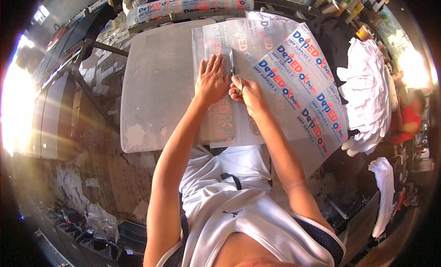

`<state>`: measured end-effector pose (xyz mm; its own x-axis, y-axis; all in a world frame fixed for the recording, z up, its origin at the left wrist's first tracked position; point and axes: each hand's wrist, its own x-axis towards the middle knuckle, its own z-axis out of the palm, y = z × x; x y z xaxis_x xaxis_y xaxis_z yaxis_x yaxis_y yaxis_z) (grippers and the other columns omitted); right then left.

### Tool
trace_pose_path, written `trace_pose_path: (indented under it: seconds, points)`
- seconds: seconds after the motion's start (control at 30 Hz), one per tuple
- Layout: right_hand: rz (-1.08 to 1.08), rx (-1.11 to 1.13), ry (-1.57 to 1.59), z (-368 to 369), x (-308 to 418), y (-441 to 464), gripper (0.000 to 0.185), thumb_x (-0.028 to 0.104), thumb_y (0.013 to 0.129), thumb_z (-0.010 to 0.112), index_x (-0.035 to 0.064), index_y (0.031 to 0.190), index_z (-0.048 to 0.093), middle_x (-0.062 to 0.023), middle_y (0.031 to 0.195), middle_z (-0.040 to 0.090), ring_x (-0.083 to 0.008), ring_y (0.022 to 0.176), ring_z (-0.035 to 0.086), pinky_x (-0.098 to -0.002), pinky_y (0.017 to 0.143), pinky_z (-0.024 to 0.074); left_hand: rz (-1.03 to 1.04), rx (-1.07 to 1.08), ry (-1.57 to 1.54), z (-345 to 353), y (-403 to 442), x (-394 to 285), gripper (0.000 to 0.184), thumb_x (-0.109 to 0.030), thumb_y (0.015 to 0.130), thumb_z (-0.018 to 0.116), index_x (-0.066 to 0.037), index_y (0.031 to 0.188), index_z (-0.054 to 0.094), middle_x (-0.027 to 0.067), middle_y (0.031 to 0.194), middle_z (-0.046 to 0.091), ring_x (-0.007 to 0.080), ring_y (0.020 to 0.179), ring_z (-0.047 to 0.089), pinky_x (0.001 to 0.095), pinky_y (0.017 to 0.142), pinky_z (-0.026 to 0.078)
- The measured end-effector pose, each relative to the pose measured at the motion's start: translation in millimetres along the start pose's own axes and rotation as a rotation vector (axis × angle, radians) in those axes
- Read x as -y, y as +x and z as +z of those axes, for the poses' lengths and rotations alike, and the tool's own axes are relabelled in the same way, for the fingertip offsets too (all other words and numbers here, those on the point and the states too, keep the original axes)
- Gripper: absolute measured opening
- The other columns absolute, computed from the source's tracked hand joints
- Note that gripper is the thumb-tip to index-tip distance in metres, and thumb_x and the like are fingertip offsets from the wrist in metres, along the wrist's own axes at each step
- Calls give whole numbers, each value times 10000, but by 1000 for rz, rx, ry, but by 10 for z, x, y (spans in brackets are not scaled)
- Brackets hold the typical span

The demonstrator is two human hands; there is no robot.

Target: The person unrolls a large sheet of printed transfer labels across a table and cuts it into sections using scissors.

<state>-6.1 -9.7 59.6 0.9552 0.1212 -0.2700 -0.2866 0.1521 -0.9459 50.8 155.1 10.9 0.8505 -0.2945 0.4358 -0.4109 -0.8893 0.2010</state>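
Here, we see both arms reaching forward over a grey table [154,83], their forearms angling inward until the hands nearly meet. The left hand [212,81] lies palm down with its fingers extended and only slightly parted, flat on a clear printed film [223,118] and gripping nothing. The right hand [247,95] is just beside it, fingers curled about the handles of the scissors [233,65], whose blades point away from the body along the film. We cannot tell how far apart the blades stand.

We count two hands, one pair of scissors and one printed roll [193,6] lying crosswise beyond the table's far edge. The layers of clear film are too see-through for us to number. To the right, white-backed printed sheeting [294,78] spreads beside the film and reaches close to the right forearm; we cannot tell whether it is one piece or several.

Past that sheeting we find a dark cloth [328,42] and a bulky white pile [367,92], with one person in red [409,122] farther right. The right hand's own fingers hide part of the scissors' handles, and the left hand covers some of the film's print.
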Motion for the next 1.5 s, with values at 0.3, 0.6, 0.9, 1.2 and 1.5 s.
trace_pose_path:
  seconds: [0.3, 0.6, 0.9, 1.2, 1.5]
  points:
    - [-9, 25, -66, -77, -23, 119, 376, 435, 1023, 692, 76, 918, 655, -8, 760, 683, -71, 618, 631, -212, 582, 501, -1, 0, -15, -12, -5, 2, 621, -338, 1035, 504, -9, 1559, 440, 140, 1676, 369, 298, 1576, 291, 548, 1291, 175]
    - [-7, 92, -171, -211, 82, 225, 386, 394, 1030, 690, 41, 886, 631, -47, 723, 677, -102, 574, 642, -237, 551, 509, -11, -29, -35, -24, -30, 30, 635, -355, 1033, 509, -6, 1559, 440, 135, 1666, 389, 295, 1571, 302, 545, 1290, 177]
    - [-26, 66, -173, -117, 104, 268, 388, 396, 1044, 669, 38, 898, 636, -47, 740, 682, -99, 598, 640, -239, 569, 514, -10, -11, -19, -30, -28, 12, 626, -347, 1039, 491, -5, 1561, 439, 140, 1671, 378, 293, 1576, 292, 543, 1292, 173]
    - [-41, 52, -160, -81, 93, 314, 400, 417, 1045, 663, 47, 895, 639, -37, 740, 686, -91, 605, 637, -240, 567, 497, -5, 7, 15, -37, -28, 9, 638, -353, 1036, 482, -10, 1571, 426, 139, 1684, 354, 292, 1585, 272, 542, 1297, 159]
    - [-43, 44, -207, -79, 152, 365, 392, 417, 1045, 661, 57, 891, 639, -24, 733, 682, -80, 602, 631, -231, 564, 480, -8, -12, -12, -21, -26, 8, 632, -345, 1032, 489, -5, 1563, 434, 137, 1676, 366, 297, 1581, 281, 551, 1293, 166]
